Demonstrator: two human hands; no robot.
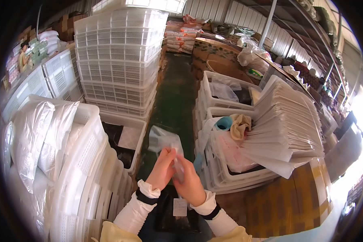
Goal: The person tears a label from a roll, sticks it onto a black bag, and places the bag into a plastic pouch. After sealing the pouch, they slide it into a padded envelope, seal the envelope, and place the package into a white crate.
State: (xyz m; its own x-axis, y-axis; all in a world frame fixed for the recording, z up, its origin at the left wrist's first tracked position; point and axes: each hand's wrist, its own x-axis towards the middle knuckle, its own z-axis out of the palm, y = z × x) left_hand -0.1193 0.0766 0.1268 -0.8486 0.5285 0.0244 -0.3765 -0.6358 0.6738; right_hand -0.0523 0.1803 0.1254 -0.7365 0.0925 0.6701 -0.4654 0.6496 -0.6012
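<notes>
Both hands meet in front of me at a clear plastic bag point(160, 139). My left hand point(162, 168) is closed, its fingers pinching the bag near the middle. Against it, my right hand point(188, 183) is closed too and grips the bag's lower part, some of which is hidden behind the fingers. The bag's wider end sticks up and to the left, above the green floor. Below my wrists lies a black package point(169, 215) with a white printed label point(180, 207) on it.
Tall stacks of white plastic crates point(119, 52) stand on the left, with silvery bags point(32, 133) nearer me. On the right, a crate point(213, 183) carries a fanned pile of white sleeves point(286, 125) and a blue tape roll point(224, 123). A green aisle point(175, 84) runs between.
</notes>
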